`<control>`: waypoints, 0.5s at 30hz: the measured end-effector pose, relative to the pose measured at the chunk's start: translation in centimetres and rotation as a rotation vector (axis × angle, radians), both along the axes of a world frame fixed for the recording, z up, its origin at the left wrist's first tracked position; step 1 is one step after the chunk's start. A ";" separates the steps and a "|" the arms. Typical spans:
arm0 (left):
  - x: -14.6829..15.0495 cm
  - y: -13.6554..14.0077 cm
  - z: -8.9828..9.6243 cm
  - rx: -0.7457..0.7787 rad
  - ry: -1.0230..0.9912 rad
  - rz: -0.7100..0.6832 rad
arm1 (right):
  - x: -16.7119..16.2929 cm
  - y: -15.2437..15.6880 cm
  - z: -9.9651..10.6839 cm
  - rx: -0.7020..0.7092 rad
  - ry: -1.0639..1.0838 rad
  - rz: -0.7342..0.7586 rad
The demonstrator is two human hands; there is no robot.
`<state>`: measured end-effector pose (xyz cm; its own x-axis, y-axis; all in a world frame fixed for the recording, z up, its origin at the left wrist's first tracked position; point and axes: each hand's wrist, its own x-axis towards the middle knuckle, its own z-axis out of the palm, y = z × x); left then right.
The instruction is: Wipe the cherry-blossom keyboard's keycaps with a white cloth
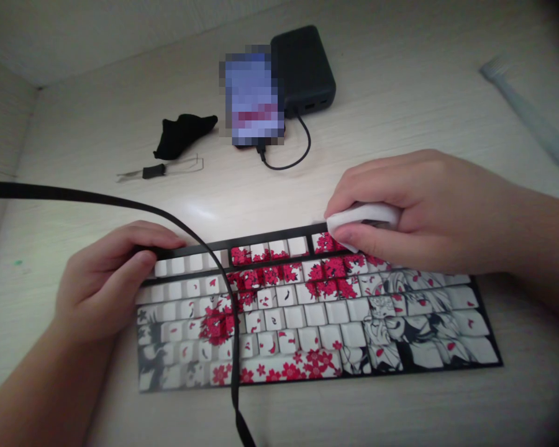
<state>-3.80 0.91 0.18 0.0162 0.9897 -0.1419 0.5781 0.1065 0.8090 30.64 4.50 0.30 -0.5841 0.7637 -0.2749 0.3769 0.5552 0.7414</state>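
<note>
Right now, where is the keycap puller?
In the head view, the keycap puller lies on the desk at upper left, just below the black cloth and beyond the keyboard.

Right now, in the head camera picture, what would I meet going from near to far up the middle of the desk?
Keyboard → bare strip of desk → charging cable → phone, with the dark power bank beside it.
</note>
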 end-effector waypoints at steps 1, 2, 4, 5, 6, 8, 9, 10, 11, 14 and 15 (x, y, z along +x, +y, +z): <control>0.1 0.0 0.1 0.003 -0.001 -0.002 | 0.1 0.0 -0.3 0.017 0.024 0.000; 0.1 0.0 0.1 0.004 -0.001 -0.003 | 0.2 0.0 -0.6 0.033 0.044 0.001; 0.2 0.0 0.3 0.005 -0.004 -0.007 | 0.3 0.0 -1.2 0.056 0.074 -0.001; 0.2 -0.1 0.3 0.006 -0.006 -0.004 | 0.4 0.0 -1.4 0.065 0.083 -0.003; 0.2 -0.1 0.3 0.004 -0.006 -0.001 | 0.4 0.1 -1.6 0.071 0.090 -0.005; 0.2 -0.1 0.2 -0.003 -0.009 0.009 | 0.4 0.1 -1.9 0.075 0.098 -0.006; 0.2 -0.1 0.1 -0.006 -0.009 0.012 | 0.4 0.1 -2.0 0.074 0.099 -0.005; 0.2 -0.1 0.0 -0.013 -0.007 0.013 | 0.4 0.1 -2.0 0.071 0.098 -0.003; 0.2 0.0 0.0 -0.014 -0.005 0.012 | 0.4 0.1 -2.0 0.065 0.095 -0.001; 0.2 -0.1 -0.1 -0.005 -0.005 0.009 | 0.3 0.2 -1.6 0.037 0.069 0.001; 0.2 -0.1 0.0 -0.004 -0.005 0.008 | 0.3 0.2 -1.4 0.022 0.053 -0.002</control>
